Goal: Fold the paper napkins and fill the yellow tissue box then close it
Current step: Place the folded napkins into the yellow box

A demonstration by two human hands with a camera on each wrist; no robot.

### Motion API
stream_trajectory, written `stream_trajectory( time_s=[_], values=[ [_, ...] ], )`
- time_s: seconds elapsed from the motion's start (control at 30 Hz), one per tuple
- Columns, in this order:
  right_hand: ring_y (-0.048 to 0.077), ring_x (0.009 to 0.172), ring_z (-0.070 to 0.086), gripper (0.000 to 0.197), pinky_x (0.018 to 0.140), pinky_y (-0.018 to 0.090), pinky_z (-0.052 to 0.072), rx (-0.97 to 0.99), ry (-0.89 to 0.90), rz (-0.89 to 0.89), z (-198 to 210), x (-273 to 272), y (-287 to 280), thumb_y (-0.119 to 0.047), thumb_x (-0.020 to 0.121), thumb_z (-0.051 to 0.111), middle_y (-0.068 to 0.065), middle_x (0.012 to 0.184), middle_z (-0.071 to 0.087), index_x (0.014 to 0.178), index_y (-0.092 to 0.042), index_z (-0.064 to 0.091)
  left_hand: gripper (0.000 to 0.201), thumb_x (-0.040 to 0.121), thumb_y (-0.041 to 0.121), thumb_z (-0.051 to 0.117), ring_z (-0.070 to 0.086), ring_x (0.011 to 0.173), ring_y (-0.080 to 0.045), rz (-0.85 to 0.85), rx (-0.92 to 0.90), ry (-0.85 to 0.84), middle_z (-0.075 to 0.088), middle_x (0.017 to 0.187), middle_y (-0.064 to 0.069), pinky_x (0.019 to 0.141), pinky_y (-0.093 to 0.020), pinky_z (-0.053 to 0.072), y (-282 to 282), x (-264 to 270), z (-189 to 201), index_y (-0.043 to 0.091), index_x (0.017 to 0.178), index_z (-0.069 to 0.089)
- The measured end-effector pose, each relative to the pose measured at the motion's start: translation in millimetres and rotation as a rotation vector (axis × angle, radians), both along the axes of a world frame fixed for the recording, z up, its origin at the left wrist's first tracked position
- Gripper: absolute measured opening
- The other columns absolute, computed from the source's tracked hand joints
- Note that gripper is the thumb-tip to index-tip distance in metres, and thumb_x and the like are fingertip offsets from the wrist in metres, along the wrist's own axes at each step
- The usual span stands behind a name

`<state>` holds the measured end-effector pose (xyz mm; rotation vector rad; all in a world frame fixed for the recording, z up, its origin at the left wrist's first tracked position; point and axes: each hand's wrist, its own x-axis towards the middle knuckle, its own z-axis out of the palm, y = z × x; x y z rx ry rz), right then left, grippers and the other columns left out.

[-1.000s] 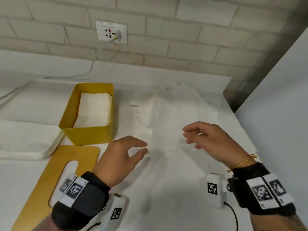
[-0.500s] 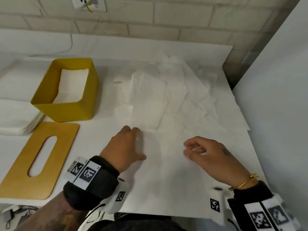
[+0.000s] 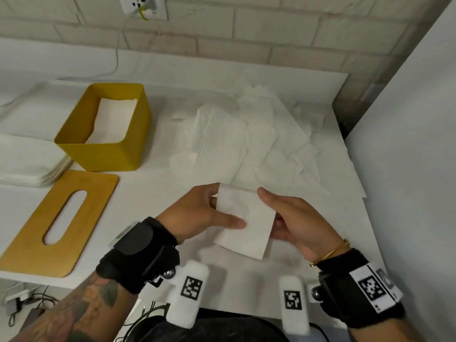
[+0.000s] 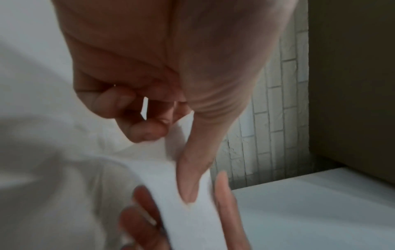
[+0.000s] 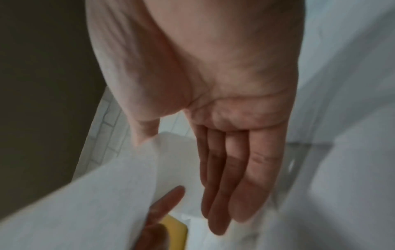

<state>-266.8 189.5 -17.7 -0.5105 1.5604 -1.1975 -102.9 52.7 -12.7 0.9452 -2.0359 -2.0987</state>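
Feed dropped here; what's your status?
Left hand and right hand hold folded white paper napkin. Yellow tissue box open, part-filled; wooden slotted lid off. Nothing blocking.

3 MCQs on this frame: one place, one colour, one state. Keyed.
1. Where does the flat wooden lid with the oval slot lie?
A. on the box
B. on the table in front of the box
C. in the right hand

2. What colour is the open tissue box?
A. yellow
B. blue
C. black

3. Where is the folded white paper napkin?
A. inside the box
B. flat on the table
C. held between both hands

Key: 1 B, the lid rests on the white table; 2 A, its walls are yellow; 3 C, left hand and right hand pinch it.
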Motion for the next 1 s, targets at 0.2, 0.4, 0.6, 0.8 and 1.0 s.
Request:
stream_trajectory(
  time_s=[0.2, 0.4, 0.6, 0.8, 1.0],
  values=[
    [0.03, 0.109, 0.071, 0.025, 0.094, 0.048, 0.056, -0.229, 0.061, -0.114, 0, 1, -2, -0.01, 0.095, 0.067, 0.011, 0.114, 0.075, 0.119, -0.009, 0.068, 0.044, 0.084, 0.039, 0.068, 0.071, 0.111, -0.014, 0.066, 0.147, 0.128, 0.076, 0.117, 0.003, 0.093, -0.026, 0.056, 17, -11, -2, 0.021, 0.124, 0.068],
    [0.024, 0.106, 0.073, 0.042, 0.098, 0.052, 0.055, -0.109, 0.092, -0.073, -17, 12, 14, -0.005, 0.087, 0.076, 0.005, 0.112, 0.076, 0.125, -0.015, 0.062, 0.032, 0.101, 0.023, 0.054, 0.072, 0.106, -0.031, 0.325, 0.442, 0.224, 0.074, 0.117, -0.017, 0.089, -0.041, 0.061, 23, -26, -16, 0.003, 0.123, 0.066],
    [0.021, 0.1, 0.074, 0.044, 0.095, 0.051, 0.057, -0.022, 0.195, -0.076, -25, 14, 29, -0.009, 0.083, 0.081, 0.001, 0.107, 0.078, 0.12, -0.021, 0.06, 0.033, 0.098, 0.016, 0.058, 0.072, 0.106, -0.033, 0.301, 0.556, 0.248, 0.071, 0.122, -0.02, 0.084, -0.042, 0.062, 25, -36, -22, 0.002, 0.127, 0.065],
    [0.015, 0.08, 0.076, 0.036, 0.071, 0.027, 0.06, 0.096, 0.299, 0.089, -18, 18, 50, -0.007, 0.085, 0.078, 0.001, 0.093, 0.077, 0.116, -0.015, 0.062, 0.029, 0.099, 0.01, 0.057, 0.072, 0.101, -0.029, 0.364, 0.539, 0.322, 0.074, 0.114, -0.014, 0.085, -0.038, 0.062, 15, -47, -22, 0.005, 0.126, 0.066],
    [0.013, 0.073, 0.072, 0.018, 0.066, 0.026, 0.052, 0.305, 0.609, -0.265, -9, -28, 82, -0.029, 0.085, 0.079, 0.0, 0.084, 0.073, 0.096, -0.019, 0.069, 0.039, 0.093, 0.005, 0.058, 0.073, 0.101, -0.026, 0.35, 0.574, 0.364, 0.073, 0.12, -0.013, 0.079, -0.036, 0.062, 5, -41, -26, 0.009, 0.132, 0.062]
  ],
)
